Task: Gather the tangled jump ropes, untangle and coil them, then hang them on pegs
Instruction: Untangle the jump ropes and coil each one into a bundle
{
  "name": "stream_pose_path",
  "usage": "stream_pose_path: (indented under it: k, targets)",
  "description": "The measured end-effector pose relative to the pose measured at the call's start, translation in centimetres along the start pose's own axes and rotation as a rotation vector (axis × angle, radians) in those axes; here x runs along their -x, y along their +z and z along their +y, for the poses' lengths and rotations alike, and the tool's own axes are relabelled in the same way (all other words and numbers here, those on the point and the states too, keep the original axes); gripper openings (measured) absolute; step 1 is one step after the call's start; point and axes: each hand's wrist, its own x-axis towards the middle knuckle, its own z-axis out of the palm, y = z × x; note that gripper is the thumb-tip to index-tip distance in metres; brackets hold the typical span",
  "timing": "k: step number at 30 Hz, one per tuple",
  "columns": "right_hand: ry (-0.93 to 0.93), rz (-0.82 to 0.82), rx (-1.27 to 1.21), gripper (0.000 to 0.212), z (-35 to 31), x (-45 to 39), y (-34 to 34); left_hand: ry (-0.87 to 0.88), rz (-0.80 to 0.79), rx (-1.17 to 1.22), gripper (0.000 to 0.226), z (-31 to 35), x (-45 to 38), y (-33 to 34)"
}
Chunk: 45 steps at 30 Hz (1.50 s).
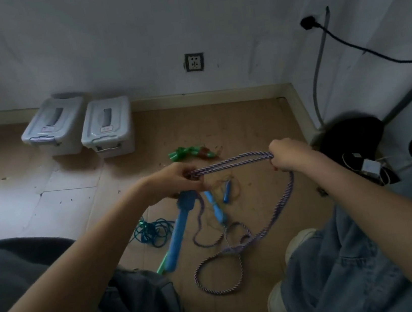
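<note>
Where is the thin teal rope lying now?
In the head view, the thin teal rope lies bundled on the floor, just left of the big blue handle, below the left hand.

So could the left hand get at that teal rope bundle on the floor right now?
Probably not at once: the left hand is gripping the purple rope stretched across to the right hand. The teal bundle lies uncovered on the floor below it, so letting go would likely free the way.

Grey-white walls [129, 34] meeting in a corner at right; wood-look floor [235, 125] catching pale light at left; two lidded grey bins [81, 125] sitting by the skirting board [204, 97]; black cable [359, 49] hanging from a wall socket [194, 62].
</note>
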Motion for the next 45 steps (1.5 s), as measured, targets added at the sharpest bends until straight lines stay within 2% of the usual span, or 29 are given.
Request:
stream_pose_path:
  k: [2,4,8,9,11,13,14,15,17,19,21,24,27,32,34,36,38,39,40,42,43,45]
  targets:
    - [0.044,-0.003,0.059,0.020,-0.1,-0.4,0.8,-0.059,-0.026,0.076,0.021,-1.0,-0.4,0.6]
    - [0.073,0.002,0.103,0.025,-0.2,-1.4,1.9,-0.158,-0.061,0.096,0.042,-2.1,-0.7,1.0]
    - [0.079,-0.032,0.184,0.032,-0.6,-3.4,4.7,-0.340,-0.346,0.106,0.054,-4.5,-1.0,-0.1]
    - [0.081,-0.052,0.195,0.033,-0.5,-4.0,5.4,-0.379,-0.355,0.041,0.051,-5.3,-1.3,-0.5]
    - [0.033,-0.180,0.253,0.035,-0.7,-4.8,6.8,-0.391,-0.286,-0.235,0.040,-7.0,-2.5,-1.1]
    - [-0.087,-0.387,0.250,0.054,-1.1,-6.5,8.9,-0.310,-0.240,-0.531,0.037,-8.0,-4.2,-0.8]
    - [-0.153,-0.473,0.192,0.067,-1.7,-7.4,9.9,-0.255,-0.251,-0.684,0.039,-8.2,-5.0,-0.4]
    - [-0.215,-0.516,0.098,0.070,-2.8,-8.3,10.8,-0.201,-0.287,-0.839,0.040,-8.3,-5.9,0.4]
    - [-0.283,-0.455,-0.139,0.049,-5.4,-10.1,12.5,-0.097,-0.387,-1.079,0.041,-8.6,-7.5,1.8]
    - [-0.222,-0.318,-0.359,0.031,-7.9,-12.0,14.7,-0.034,-0.458,-1.212,0.040,-9.2,-8.8,2.5]
    - [-0.113,-0.226,-0.449,0.027,-10.0,-13.6,17.3,-0.023,-0.491,-1.347,0.029,-10.1,-9.6,2.5]
    - [-0.036,-0.154,-0.414,0.030,-12.1,-15.2,20.5,-0.119,-0.560,-1.477,0.024,-12.0,-10.2,2.9]
    - [0.015,-0.138,-0.341,0.035,-12.7,-16.8,21.9,-0.176,-0.549,-1.431,0.023,-13.1,-10.3,2.2]
    - [0.167,-0.335,-0.432,0.041,-10.5,-17.1,21.1,-0.115,-0.471,-1.232,0.027,-11.3,-10.2,0.5]
    - [0.185,-0.318,-0.591,0.042,-9.2,-16.3,19.6,-0.073,-0.414,-1.221,0.029,-9.7,-9.6,0.3]
    - [0.195,-0.253,-0.852,0.048,-8.2,-15.4,16.6,-0.026,-0.331,-1.225,0.029,-7.9,-8.7,0.0]
    - [0.156,-0.151,-1.037,0.062,-7.3,-14.7,12.1,-0.007,-0.244,-1.216,0.032,-6.0,-7.5,-0.7]
    - [0.121,-0.093,-1.094,0.061,-7.0,-14.2,9.4,-0.010,-0.199,-1.201,0.034,-4.9,-6.9,-1.2]
    - [0.082,-0.033,-1.162,0.053,-6.7,-13.7,6.8,-0.013,-0.138,-1.175,0.037,-3.9,-6.2,-1.7]
    - [0.022,-0.013,-1.326,0.011,-6.2,-12.3,2.1,-0.036,0.029,-1.048,0.051,-2.0,-4.7,-2.8]
    - [0.004,-0.040,-1.391,0.006,-6.0,-11.3,0.2,-0.056,0.091,-0.943,0.059,-1.2,-4.1,-3.1]
    - [0.015,-0.147,-1.463,0.015,-5.8,-9.1,-2.2,-0.065,0.137,-0.696,0.064,0.1,-3.2,-3.0]
